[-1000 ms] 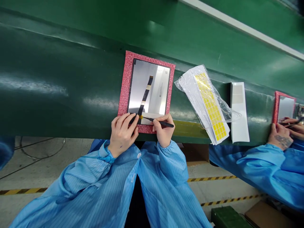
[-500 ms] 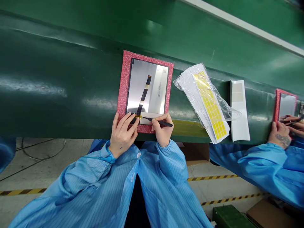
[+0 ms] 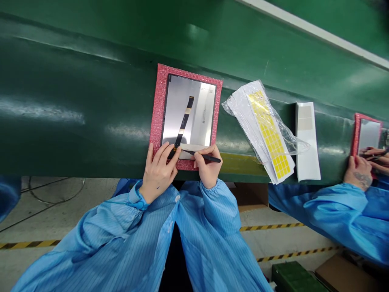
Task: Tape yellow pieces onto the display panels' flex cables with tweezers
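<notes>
A display panel [image 3: 178, 97] lies on a pink bubble-wrap sheet [image 3: 156, 109] in front of me. A black flex cable [image 3: 184, 121] runs up its metallic back at a slant. My left hand [image 3: 159, 172] rests on the panel's near left edge, fingers stretched out, the index fingertip pressing at the cable's lower end. Only a sliver of a yellow piece shows under that finger. Black tweezers [image 3: 212, 158] are pinched in my right hand [image 3: 209, 167], their tip pointing left beside my left index fingertip. A pale strip [image 3: 196, 147] crosses the panel's near end.
To the right, yellow sticker sheets [image 3: 269, 138] lie in clear plastic, beside a white sheet stack [image 3: 307, 154]. Farther right, a co-worker's hand [image 3: 358, 172] is at another panel [image 3: 368, 134] on pink wrap. The green bench's [image 3: 75, 142] near edge runs just before me.
My left hand has shifted slightly up and right, and its index finger now covers most of the yellow piece at the cable's end. My right hand with the tweezers has stayed nearly still.
</notes>
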Action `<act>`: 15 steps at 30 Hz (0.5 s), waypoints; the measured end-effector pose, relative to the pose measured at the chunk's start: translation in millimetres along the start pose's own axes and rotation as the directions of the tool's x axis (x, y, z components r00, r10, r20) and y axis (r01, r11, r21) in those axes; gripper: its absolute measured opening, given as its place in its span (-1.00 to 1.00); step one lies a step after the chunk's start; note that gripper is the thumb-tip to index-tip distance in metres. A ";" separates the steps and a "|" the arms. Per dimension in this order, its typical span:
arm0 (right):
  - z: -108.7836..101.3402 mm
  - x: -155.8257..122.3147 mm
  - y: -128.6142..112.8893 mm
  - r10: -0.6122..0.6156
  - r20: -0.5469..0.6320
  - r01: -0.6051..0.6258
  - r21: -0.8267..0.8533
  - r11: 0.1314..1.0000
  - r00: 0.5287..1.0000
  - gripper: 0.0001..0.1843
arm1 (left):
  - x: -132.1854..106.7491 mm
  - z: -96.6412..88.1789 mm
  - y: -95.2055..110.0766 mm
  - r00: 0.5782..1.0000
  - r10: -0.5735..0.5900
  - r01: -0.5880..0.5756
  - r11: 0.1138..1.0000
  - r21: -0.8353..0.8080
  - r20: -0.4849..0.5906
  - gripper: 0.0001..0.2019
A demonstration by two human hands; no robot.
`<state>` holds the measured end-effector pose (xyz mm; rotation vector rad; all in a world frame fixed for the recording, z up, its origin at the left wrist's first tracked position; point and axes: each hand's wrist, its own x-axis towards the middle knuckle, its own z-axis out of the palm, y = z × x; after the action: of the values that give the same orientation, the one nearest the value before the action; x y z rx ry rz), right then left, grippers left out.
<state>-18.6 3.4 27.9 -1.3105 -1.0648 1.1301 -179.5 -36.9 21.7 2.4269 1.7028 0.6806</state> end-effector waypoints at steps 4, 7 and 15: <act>-10.7 4.6 -9.6 -0.184 -0.271 0.183 -0.030 0.983 0.945 -0.74 | -0.3 -0.1 0.9 1.000 0.007 -0.007 1.000 0.017 0.024 -0.37; -31.3 12.6 -16.3 -0.219 -0.396 0.226 -0.030 0.974 0.892 -0.74 | 2.4 -2.9 0.8 0.999 0.014 -0.016 0.999 0.036 0.051 -0.40; -75.3 30.1 -2.0 -0.126 -0.561 0.140 -0.018 0.990 0.818 -0.69 | 22.1 -23.5 -27.1 0.993 -0.067 0.036 0.954 -0.298 -0.093 -0.80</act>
<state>60.6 21.4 28.3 -1.4050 -0.6808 0.5820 -206.6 -10.7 40.5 2.1687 1.5600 0.9894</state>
